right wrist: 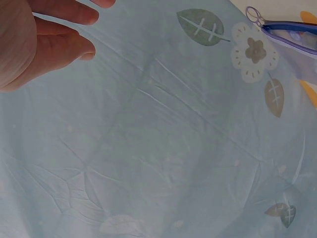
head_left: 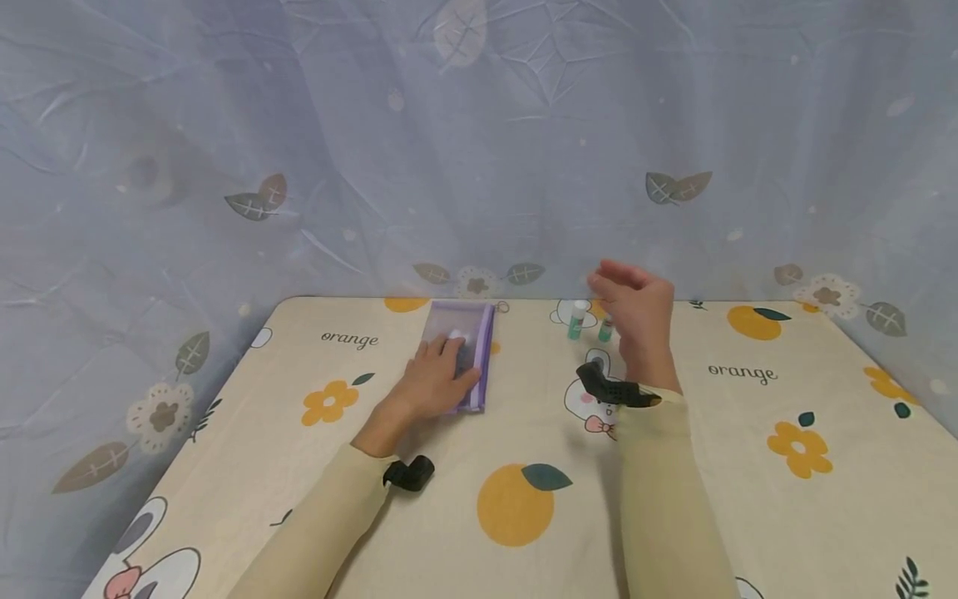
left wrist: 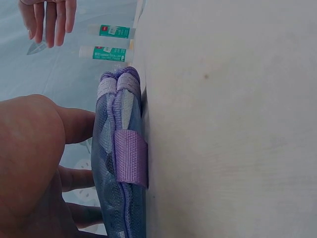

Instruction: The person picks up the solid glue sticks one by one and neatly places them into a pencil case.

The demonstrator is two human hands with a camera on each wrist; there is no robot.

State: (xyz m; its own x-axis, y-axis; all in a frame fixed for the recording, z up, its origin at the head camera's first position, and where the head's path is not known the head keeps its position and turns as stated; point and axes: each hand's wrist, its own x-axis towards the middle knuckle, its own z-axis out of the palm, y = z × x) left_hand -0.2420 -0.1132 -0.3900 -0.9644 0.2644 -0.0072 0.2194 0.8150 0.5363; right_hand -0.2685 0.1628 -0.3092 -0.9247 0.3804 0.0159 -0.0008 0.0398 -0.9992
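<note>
A purple mesh zipper pouch [head_left: 461, 313] lies flat toward the back of the table, a pull ring [right wrist: 253, 16] at its far corner. My left hand [head_left: 432, 378] rests on top of it, fingertips touching the mesh. From the left wrist, the pouch's [left wrist: 131, 158] near end shows its zipper seam and a purple fabric tab. Two glue sticks [head_left: 575, 323] with green labels stand upright side by side to the right of the pouch. Raised in the air over the right of them, my right hand [head_left: 636, 308] holds nothing, its fingers loosely bent.
A cream tablecloth [head_left: 419, 532] printed with oranges, flowers and rabbits covers the table. Right behind its back edge hangs a blue-grey curtain [head_left: 479, 150] with leaf prints. Black wrist cameras [head_left: 408, 473] are strapped over both sleeves.
</note>
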